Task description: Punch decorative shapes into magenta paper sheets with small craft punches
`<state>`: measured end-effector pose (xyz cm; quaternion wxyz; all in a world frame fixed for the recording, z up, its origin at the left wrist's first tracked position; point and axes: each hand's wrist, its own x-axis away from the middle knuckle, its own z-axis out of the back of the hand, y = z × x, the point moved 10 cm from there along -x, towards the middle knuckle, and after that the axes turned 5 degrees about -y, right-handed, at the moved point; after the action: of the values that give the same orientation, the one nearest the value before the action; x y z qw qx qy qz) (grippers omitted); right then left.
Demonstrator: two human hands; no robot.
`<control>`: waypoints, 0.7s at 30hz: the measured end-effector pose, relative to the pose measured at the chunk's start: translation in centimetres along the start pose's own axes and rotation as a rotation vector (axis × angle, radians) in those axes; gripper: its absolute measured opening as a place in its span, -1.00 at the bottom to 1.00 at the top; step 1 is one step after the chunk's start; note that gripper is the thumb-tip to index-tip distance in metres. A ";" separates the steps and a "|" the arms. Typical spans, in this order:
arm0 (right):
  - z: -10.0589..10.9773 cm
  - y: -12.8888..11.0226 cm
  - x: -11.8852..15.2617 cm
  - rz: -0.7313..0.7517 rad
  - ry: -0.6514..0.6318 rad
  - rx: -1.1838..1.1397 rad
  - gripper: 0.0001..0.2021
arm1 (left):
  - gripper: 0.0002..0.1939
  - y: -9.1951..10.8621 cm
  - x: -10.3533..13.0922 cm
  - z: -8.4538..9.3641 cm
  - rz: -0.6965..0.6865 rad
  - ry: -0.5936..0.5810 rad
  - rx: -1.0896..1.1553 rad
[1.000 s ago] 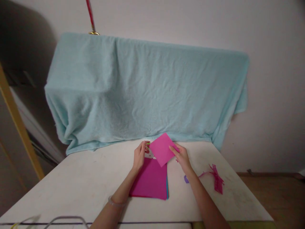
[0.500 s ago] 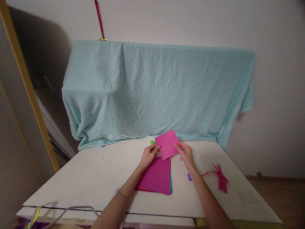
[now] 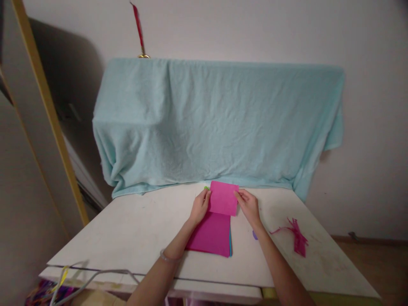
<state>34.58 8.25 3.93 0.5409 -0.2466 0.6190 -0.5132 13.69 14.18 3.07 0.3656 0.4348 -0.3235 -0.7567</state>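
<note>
A square of pink paper (image 3: 223, 198) is held up between my two hands, over the far end of a paper stack. My left hand (image 3: 200, 206) pinches its left edge. On the opposite edge, the thumb and fingers of my right hand (image 3: 248, 206) grip it. Below lies the stack of coloured paper (image 3: 210, 236), magenta on top, with blue edges showing at its right side. A small green piece (image 3: 206, 188) peeks out behind my left hand. Beside my right forearm rests a small purple piece (image 3: 255, 235).
Shredded magenta paper (image 3: 298, 242) lies on the right of the white table (image 3: 137, 229). A light blue towel (image 3: 223, 123) drapes over something at the back. A grey cable (image 3: 105, 271) loops at the front left edge. A red ribbon (image 3: 138, 27) hangs on the wall.
The pink paper has turned from a tilt to nearly level and come slightly lower. My left hand now grips its edge more fully. The whole view has shifted slightly.
</note>
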 end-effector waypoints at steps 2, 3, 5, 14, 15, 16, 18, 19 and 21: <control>-0.2 0.1 -0.1 -0.007 -0.012 -0.005 -0.64 | -0.63 0.1 0.0 0.1 -0.002 0.008 -0.008; -0.3 0.2 -0.1 -0.011 -0.021 -0.007 -0.64 | -0.63 0.2 0.0 0.2 0.000 0.016 -0.010; -0.5 0.4 -0.2 -0.023 -0.040 -0.008 -0.63 | -0.62 0.2 0.0 0.3 0.009 0.035 -0.011; -0.6 0.2 0.0 0.006 -0.031 0.034 -0.60 | -0.73 1.9 0.2 2.2 0.000 0.172 -0.071; -0.6 0.1 0.0 0.013 -0.031 0.046 -0.61 | -0.76 3.3 0.3 3.0 -0.028 0.202 -0.118; -0.6 -0.1 0.1 0.018 -0.032 0.059 -0.61 | -0.78 5.2 0.6 3.7 -0.081 0.222 -0.154; -0.7 -0.3 0.2 0.025 -0.039 0.095 -0.63 | -0.78 10.6 2.3 5.6 -0.250 0.253 -0.142; -0.7 -0.4 0.2 0.029 -0.040 0.117 -0.64 | -0.78 13.6 3.7 6.7 -0.349 0.264 -0.101; -0.7 -0.6 0.3 0.044 -0.036 0.161 -0.67 | -0.82 18.9 7.4 8.5 -0.491 0.232 -0.010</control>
<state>33.67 8.04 4.24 0.5812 -0.1977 0.5712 -0.5448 8.62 -0.47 18.73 0.2079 0.5821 -0.1607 -0.7695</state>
